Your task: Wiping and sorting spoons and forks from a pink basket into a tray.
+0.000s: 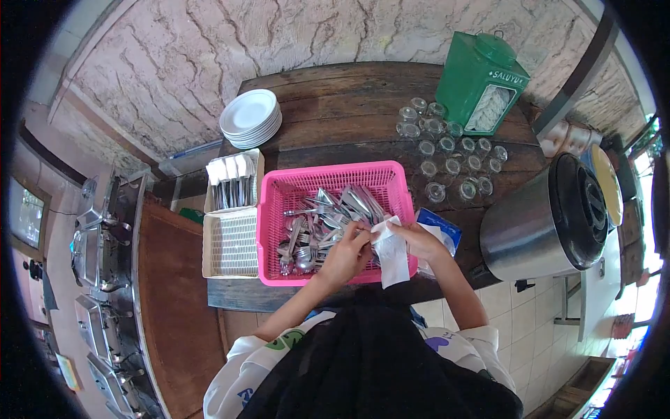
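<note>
A pink plastic basket (335,281) full of loose metal forks, spoons and knives (314,230) stands before me on a dark wooden table. Over its right part, my right hand (419,240) pinches the upper end of a white paper napkin (393,262), which hangs down across the rim. My left hand (348,254) is close beside the napkin, thumb and fingers bent together; whether it grips the napkin edge or a piece of cutlery is hidden. Left of the basket, a cream plastic tray (208,246) has two parts; napkin-wrapped cutlery (233,180) lies in the far one.
Stacked white plates (250,118) stand at the back left. Several glass cups (453,166) and a green metal box (481,78) are at the back right. A large steel container with a black lid (523,220) stands at the right. A blue napkin pack (444,228) lies right of the basket.
</note>
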Tool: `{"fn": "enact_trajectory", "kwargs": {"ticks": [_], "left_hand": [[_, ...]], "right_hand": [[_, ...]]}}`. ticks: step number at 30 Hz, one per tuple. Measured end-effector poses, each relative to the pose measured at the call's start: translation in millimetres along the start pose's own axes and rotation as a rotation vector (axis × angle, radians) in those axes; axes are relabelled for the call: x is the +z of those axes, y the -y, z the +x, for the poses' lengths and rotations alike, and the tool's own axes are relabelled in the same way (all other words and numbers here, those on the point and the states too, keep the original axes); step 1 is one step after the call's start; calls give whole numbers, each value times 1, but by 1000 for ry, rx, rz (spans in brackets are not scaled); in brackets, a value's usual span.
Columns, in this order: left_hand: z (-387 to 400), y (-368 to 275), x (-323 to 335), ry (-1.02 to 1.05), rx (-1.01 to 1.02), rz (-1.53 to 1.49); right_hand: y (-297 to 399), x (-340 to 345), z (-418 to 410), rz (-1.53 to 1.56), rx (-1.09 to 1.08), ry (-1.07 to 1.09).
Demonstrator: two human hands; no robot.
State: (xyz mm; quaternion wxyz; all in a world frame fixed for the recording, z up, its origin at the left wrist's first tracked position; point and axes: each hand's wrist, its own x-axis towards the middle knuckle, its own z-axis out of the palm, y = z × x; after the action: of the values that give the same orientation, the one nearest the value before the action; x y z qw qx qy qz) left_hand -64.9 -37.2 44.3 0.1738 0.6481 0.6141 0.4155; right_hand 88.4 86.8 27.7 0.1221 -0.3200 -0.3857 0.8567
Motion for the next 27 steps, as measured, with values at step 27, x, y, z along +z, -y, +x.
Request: {"fn": "enact_trajectory", "kwargs": {"ticks": [27], "left_hand": [[-10, -5, 7, 107, -9, 179]], "right_hand": [[-4, -9, 6, -630, 47, -120]]}}
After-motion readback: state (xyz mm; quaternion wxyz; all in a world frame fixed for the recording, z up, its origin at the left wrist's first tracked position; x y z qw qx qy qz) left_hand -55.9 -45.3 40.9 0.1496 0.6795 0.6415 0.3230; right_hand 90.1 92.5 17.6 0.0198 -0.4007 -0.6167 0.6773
